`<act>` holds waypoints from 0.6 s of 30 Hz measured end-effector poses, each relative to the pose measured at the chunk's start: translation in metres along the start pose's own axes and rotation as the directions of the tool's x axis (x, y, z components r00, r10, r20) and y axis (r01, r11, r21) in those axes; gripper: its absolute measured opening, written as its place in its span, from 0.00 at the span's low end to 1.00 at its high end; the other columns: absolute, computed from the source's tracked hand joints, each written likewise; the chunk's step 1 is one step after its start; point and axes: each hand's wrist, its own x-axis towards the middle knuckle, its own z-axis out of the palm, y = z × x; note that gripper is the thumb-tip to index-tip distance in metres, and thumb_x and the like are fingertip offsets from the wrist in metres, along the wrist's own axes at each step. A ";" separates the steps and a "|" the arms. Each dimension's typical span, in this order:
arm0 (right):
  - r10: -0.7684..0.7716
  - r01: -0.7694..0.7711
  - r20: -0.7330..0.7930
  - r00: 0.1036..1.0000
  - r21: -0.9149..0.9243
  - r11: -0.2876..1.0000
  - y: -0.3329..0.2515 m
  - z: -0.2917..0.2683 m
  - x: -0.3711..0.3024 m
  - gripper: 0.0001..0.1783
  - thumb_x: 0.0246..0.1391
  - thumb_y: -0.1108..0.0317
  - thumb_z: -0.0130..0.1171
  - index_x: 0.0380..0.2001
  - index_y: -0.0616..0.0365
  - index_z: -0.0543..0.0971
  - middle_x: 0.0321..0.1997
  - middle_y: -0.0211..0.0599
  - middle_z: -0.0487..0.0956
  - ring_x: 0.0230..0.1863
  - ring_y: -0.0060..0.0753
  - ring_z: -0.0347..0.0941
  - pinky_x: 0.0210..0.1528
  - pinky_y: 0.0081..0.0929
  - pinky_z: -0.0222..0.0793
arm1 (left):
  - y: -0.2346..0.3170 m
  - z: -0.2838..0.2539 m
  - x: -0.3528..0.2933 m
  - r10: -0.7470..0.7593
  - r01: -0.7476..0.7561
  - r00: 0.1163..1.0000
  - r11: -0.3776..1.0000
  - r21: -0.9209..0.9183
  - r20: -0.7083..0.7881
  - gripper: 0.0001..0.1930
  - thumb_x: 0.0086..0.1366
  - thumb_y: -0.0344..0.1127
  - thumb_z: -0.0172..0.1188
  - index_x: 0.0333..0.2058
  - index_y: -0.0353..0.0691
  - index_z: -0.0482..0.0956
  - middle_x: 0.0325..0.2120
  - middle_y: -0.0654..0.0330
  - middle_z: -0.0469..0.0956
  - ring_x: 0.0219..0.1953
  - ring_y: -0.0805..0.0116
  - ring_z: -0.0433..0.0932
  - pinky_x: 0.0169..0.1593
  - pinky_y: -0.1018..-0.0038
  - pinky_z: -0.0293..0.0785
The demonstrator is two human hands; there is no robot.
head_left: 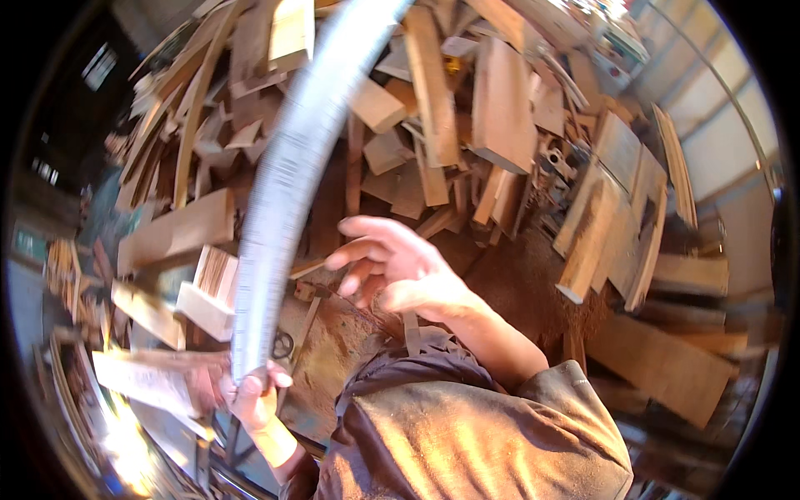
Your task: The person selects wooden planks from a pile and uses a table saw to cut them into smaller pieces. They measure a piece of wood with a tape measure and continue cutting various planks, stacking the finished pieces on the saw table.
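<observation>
A long silver steel ruler [283, 183] with dark graduations rises from the lower left to the top edge, slightly blurred. My left hand [252, 398] is closed around its lower end, thumb on the near side. To the right of the ruler, my right hand [400, 267] hangs in the air, fingers apart and slightly curled, holding nothing. A gap separates it from the ruler. Below the right hand is the front of my dusty dark shirt [467, 433].
A heap of wooden offcuts [504, 108] fills the far side. Planks [667, 362] lie at the right, beside sawdust on the floor [533, 275]. Stacked boards [208, 292] and a pale plank [146, 379] are near my left hand. A black handwheel [283, 344] shows beside the ruler.
</observation>
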 end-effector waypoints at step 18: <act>-0.375 0.060 -0.917 0.133 -0.371 0.927 0.065 -0.025 -0.214 0.06 0.61 0.69 0.62 0.37 0.61 0.79 0.34 0.33 0.81 0.31 0.28 0.78 0.32 0.29 0.80 | -0.144 0.055 0.115 -0.552 -0.187 0.336 0.755 0.628 0.763 0.26 0.62 0.45 0.69 0.53 0.32 0.78 0.48 0.53 0.83 0.51 0.62 0.81 0.56 0.66 0.74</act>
